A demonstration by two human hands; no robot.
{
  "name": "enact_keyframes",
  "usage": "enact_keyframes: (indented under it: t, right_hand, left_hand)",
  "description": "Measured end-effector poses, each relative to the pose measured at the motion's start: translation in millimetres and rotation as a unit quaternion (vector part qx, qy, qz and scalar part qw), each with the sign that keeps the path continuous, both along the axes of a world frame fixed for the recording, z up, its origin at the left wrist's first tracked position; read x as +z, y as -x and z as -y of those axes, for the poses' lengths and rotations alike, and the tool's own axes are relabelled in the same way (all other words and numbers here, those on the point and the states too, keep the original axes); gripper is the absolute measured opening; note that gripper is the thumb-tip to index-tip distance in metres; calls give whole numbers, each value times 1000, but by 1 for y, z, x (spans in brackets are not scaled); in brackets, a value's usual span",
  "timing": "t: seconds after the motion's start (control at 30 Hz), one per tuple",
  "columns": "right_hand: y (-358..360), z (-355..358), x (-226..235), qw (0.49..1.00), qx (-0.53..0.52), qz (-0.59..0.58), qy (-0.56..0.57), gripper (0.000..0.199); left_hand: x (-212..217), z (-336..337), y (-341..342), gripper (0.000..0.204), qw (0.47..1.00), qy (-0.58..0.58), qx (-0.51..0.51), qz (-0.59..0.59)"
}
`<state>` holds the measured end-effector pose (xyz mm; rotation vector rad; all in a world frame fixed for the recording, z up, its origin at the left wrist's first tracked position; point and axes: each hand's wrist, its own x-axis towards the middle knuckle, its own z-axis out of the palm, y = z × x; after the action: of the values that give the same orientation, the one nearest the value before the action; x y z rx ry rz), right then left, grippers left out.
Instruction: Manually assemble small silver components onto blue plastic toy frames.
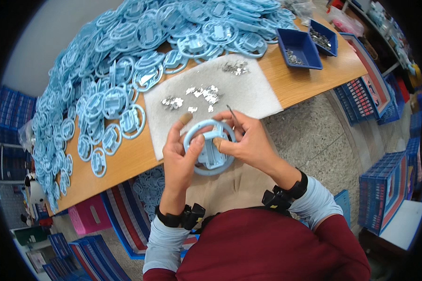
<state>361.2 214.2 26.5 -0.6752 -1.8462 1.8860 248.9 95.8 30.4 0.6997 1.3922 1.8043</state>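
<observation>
A light blue plastic ring with a rectangular centre block (pixel 210 149) is held over the table's near edge. My left hand (pixel 178 161) grips its left rim, thumb on the front, with a taped fingertip above. My right hand (pixel 251 140) presses on the centre block with a taped finger and also holds thin metal tweezers (pixel 232 114) that point up and away. Just beyond the hands, small shiny metal pieces (pixel 199 96) lie scattered on a grey felt mat (pixel 248 93).
A large heap of the same blue rings (pixel 126 56) covers the wooden table (pixel 309 79) at the back and left. Two dark blue trays (pixel 299 47) with metal bits stand at the right. Below the table sit a bin of blue rings (pixel 147 185) and stacked blue crates (pixel 384 192).
</observation>
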Motion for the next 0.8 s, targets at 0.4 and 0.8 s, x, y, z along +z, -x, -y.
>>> enact_keyframes:
  t: [0.4,0.8]
  right_hand:
    - [57,29,23,964,35,-84,-251,42]
    - [72,67,18,944,146,-103,-277,41]
  left_hand:
    - [7,58,43,39,984,7,-31,177]
    - [-10,93,19,27,975,-50,185,113]
